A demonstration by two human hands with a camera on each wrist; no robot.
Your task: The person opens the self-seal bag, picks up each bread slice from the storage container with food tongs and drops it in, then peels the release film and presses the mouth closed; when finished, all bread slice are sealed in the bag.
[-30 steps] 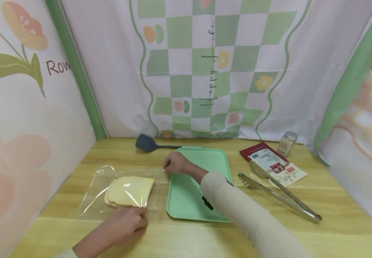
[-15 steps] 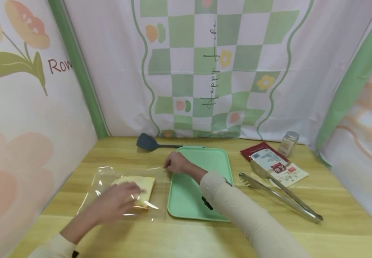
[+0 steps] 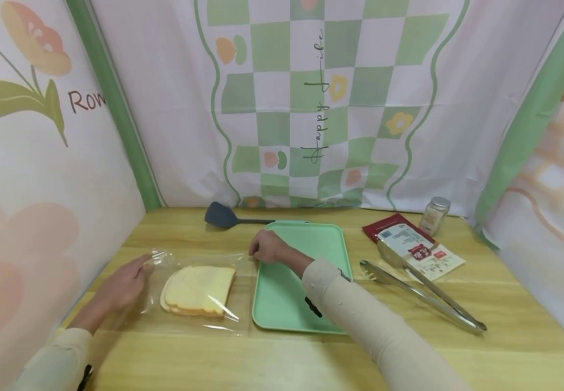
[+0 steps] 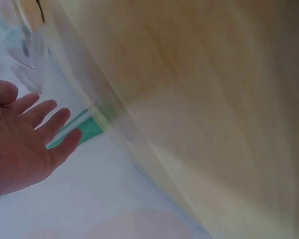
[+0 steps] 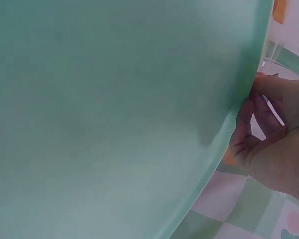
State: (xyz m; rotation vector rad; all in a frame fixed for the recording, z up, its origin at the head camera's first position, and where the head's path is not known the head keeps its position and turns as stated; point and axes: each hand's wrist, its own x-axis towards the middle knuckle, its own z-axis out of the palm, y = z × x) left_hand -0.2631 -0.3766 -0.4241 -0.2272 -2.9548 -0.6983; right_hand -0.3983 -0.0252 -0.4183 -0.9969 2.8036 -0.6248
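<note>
Sliced bread [image 3: 201, 288], inside a clear plastic bag [image 3: 232, 315], lies between left hand [image 3: 123, 285] and right hand [image 3: 267, 247]! Right pinches one bag corner; left's at the opposite edge, fingers spread apart, as only the left-wrist view reveals.

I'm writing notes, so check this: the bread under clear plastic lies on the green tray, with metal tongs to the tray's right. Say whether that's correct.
Wrong surface: the bread under clear plastic lies on the wooden table, left of the green tray, as the head view shows. The metal tongs are to the tray's right.
</note>
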